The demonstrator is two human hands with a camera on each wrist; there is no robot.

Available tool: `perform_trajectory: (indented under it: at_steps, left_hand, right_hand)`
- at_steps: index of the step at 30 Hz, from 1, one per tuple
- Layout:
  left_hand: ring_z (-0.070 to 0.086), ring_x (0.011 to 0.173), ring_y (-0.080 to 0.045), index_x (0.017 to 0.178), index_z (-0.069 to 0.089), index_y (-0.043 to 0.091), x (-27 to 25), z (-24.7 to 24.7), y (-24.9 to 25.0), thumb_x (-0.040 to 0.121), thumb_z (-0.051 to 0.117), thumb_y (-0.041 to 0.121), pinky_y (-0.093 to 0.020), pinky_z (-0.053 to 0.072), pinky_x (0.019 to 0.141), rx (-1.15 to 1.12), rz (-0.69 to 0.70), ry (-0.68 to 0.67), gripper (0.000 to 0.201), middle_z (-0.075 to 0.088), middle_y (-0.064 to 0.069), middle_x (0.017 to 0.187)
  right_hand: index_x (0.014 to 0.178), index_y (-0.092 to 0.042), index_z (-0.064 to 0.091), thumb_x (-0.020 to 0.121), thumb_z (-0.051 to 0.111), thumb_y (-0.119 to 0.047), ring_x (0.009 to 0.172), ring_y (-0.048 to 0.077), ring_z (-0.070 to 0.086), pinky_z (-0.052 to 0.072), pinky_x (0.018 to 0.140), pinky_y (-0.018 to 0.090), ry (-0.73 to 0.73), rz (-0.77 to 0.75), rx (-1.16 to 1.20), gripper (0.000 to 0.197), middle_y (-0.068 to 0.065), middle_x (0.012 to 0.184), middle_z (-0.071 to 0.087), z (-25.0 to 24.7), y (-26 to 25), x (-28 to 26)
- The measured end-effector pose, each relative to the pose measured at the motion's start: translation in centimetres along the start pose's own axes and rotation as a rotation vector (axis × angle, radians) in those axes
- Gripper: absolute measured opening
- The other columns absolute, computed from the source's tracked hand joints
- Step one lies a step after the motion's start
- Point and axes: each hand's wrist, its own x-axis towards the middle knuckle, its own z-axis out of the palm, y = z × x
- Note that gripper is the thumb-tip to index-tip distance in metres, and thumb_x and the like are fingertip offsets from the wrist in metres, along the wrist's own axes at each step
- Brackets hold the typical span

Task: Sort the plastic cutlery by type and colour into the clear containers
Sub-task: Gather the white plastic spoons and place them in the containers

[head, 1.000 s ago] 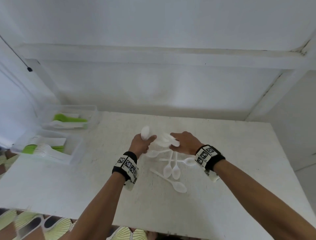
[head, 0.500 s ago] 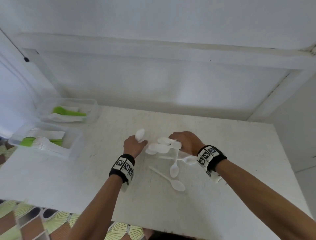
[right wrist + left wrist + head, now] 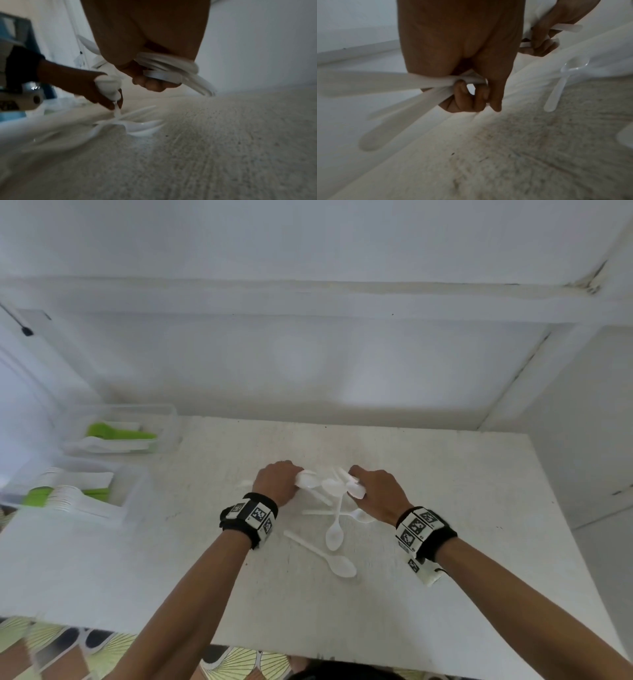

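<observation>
Both hands (image 3: 275,483) (image 3: 378,491) grip smooth white plastic spoons (image 3: 334,534) over the rough table (image 3: 445,474).

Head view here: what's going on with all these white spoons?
A person is gathering white plastic spoons off the white table. The left hand grips a few spoons, and the right hand holds another bunch. Several loose spoons lie between the wrists. Two clear containers at the table's far left already hold green and white cutlery.

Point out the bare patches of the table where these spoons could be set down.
Bare: the table's right side beyond the right hand, and the near strip. Crowded: loose white spoons between the wrists, and the clear containers at the far left.
</observation>
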Motion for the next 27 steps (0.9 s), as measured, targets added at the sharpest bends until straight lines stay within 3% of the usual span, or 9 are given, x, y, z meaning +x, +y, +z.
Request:
perform_trajectory:
  at_steps: [3,5,7,13,17,20,22,24,27]
  left_hand:
    - [0.065,0.099,-0.026,0.124,0.064,0.028,-0.6,-0.7,-1.6,0.092,0.059,0.026,-0.033,0.047,0.077,0.042,-0.010,0.018,0.033,0.069,-0.003,0.108]
    - [0.065,0.098,-0.028,0.122,0.064,0.025,-1.1,-0.9,-2.7,0.090,0.061,0.027,-0.035,0.048,0.077,-0.007,-0.044,0.026,0.032,0.069,-0.006,0.105]
    - [0.065,0.094,-0.031,0.113,0.064,0.018,-1.6,-0.7,-3.7,0.087,0.064,0.032,-0.035,0.048,0.073,-0.113,-0.104,0.064,0.029,0.069,-0.008,0.099]
    - [0.063,0.076,-0.025,0.083,0.067,0.010,-2.5,0.3,-4.7,0.085,0.074,0.040,-0.031,0.046,0.065,-0.478,-0.197,0.158,0.030,0.068,-0.006,0.078]
    - [0.068,0.084,-0.027,0.103,0.070,0.010,-2.6,1.5,-4.3,0.088,0.074,0.040,-0.038,0.055,0.072,-0.552,-0.129,0.136,0.034,0.073,-0.008,0.090]
    - [0.065,0.074,-0.026,0.106,0.055,0.011,-3.0,2.0,-3.8,0.086,0.075,0.045,-0.039,0.052,0.064,-0.567,-0.091,0.094,0.045,0.068,-0.006,0.086]
    - [0.062,0.071,-0.025,0.111,0.048,0.013,-3.2,2.4,-3.5,0.088,0.074,0.041,-0.034,0.045,0.058,-0.574,-0.060,0.083,0.045,0.065,-0.004,0.086]
    - [0.064,0.078,-0.025,0.120,0.054,0.015,-3.4,2.4,-3.0,0.092,0.068,0.035,-0.032,0.044,0.063,-0.515,-0.029,0.060,0.037,0.067,-0.003,0.091]
    - [0.067,0.096,-0.026,0.119,0.069,0.022,-4.1,2.0,-1.8,0.090,0.067,0.024,-0.030,0.048,0.077,-0.413,0.021,-0.055,0.030,0.070,-0.003,0.101]
  right_hand:
    - [0.096,-0.022,0.058,0.085,0.068,-0.030,0.053,0.020,0.054,0.046,0.051,0.033,-0.143,-0.121,-0.047,0.017,-0.004,0.062,0.058,0.0,0.2,0.1]
    - [0.112,-0.028,0.062,0.084,0.069,-0.033,0.061,0.021,0.058,0.046,0.055,0.033,-0.301,-0.216,-0.197,0.029,-0.001,0.070,0.066,0.3,0.2,0.2]
    - [0.123,-0.033,0.062,0.085,0.068,-0.029,0.069,0.022,0.060,0.038,0.059,0.030,-0.408,-0.274,-0.352,0.039,0.002,0.079,0.070,0.6,-0.1,0.6]
    - [0.100,-0.021,0.067,0.087,0.064,-0.019,0.081,0.024,0.065,0.035,0.062,0.030,-0.484,-0.320,-0.460,0.014,0.001,0.088,0.071,0.8,-1.1,2.5]
    - [0.107,-0.019,0.068,0.090,0.058,-0.012,0.079,0.023,0.062,0.032,0.062,0.028,-0.424,-0.345,-0.432,0.021,0.000,0.094,0.069,0.1,-1.1,2.6]
    - [0.115,-0.018,0.067,0.087,0.067,-0.017,0.063,0.019,0.048,0.026,0.054,0.024,-0.309,-0.328,-0.383,0.028,-0.001,0.101,0.062,-0.7,-0.5,2.4]
    - [0.117,-0.014,0.065,0.082,0.076,-0.018,0.058,0.019,0.047,0.032,0.054,0.026,-0.224,-0.285,-0.363,0.036,0.001,0.111,0.059,-0.8,0.4,2.1]
    - [0.116,-0.010,0.062,0.082,0.076,-0.016,0.058,0.023,0.054,0.036,0.054,0.028,-0.146,-0.228,-0.319,0.037,0.003,0.114,0.058,-1.0,1.1,1.8]
    - [0.118,-0.010,0.057,0.091,0.065,-0.020,0.072,0.028,0.062,0.035,0.060,0.029,-0.057,-0.054,-0.300,0.030,0.006,0.101,0.068,-1.8,1.5,1.4]
